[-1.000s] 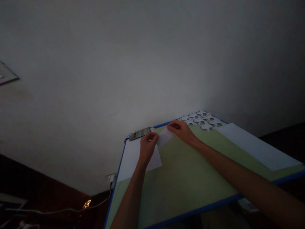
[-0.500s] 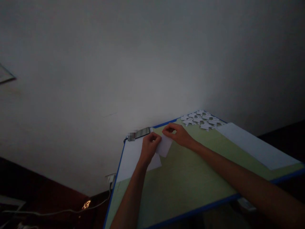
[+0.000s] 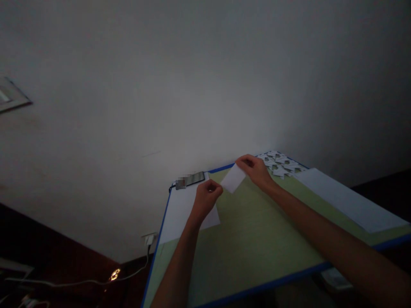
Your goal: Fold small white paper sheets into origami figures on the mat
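Observation:
A small white piece of paper [image 3: 233, 179] is held up at a slant over the green tabletop [image 3: 253, 239]. My right hand [image 3: 255, 170] pinches its upper corner between thumb and fingertips. At the opposite, left corner is my left hand [image 3: 208, 194], thumb and forefinger pressed together at the paper's edge. Beneath my left hand lies a larger white sheet [image 3: 178, 214], partly covered by my wrist. Several folded white paper pieces [image 3: 282, 166] with pointed ends are spread at the far corner, just beyond my right hand.
A phone [image 3: 195, 178] lies at the table's back left edge, beside a blurred patch. Long white sheets [image 3: 349, 199] stretch along the right side. Blue edging borders the table, which stands against a grey wall [image 3: 192, 107]. A white cable [image 3: 80, 283] runs to a wall plug [image 3: 149, 240].
My right hand has moved up and to the right, and the small paper has risen with it, now stretched between both hands. My left hand has shifted slightly right.

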`<control>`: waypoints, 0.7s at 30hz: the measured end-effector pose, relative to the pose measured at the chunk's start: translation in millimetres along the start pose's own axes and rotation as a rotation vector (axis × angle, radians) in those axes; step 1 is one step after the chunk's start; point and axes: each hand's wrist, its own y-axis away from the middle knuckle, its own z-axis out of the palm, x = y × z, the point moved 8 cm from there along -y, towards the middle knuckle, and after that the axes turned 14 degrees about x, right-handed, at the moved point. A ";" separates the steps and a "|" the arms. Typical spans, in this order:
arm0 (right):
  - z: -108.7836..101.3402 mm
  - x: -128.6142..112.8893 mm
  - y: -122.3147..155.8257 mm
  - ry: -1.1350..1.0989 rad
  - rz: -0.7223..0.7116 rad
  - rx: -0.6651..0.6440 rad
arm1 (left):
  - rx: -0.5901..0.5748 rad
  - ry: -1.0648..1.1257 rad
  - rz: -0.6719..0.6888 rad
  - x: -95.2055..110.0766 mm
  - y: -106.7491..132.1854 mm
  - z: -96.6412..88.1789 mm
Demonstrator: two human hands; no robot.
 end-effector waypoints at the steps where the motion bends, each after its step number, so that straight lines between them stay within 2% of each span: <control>1: -5.8 4.0 -2.9 -0.003 0.022 0.059 | 0.010 -0.010 0.000 -1.2 -0.3 -0.8; 3: -15.4 12.9 -6.3 -0.024 0.076 0.162 | 0.037 0.007 -0.028 -4.3 -0.9 -2.1; 5: -17.2 23.3 -5.0 -0.076 0.160 0.207 | 0.066 0.069 -0.076 -6.7 -0.8 -1.8; 8: -2.1 38.9 6.6 -0.150 0.329 0.138 | 0.088 0.186 -0.130 -6.7 0.8 1.7; 11: 18.2 39.5 20.3 -0.187 0.351 0.011 | 0.127 0.250 -0.105 -3.8 1.4 1.0; 13: 28.1 31.3 26.1 -0.121 0.247 -0.083 | 0.190 0.227 -0.051 -2.1 0.9 -5.1; 15: 30.5 19.1 28.8 -0.005 0.079 -0.115 | 0.251 0.141 0.015 -0.1 0.6 -12.2; 19: 27.6 -8.0 34.3 0.206 -0.276 -0.099 | 0.324 -0.155 0.219 12.8 2.4 -20.0; 21: 25.7 -19.0 38.9 0.272 -0.416 -0.075 | 0.330 -0.231 0.291 18.4 3.9 -19.5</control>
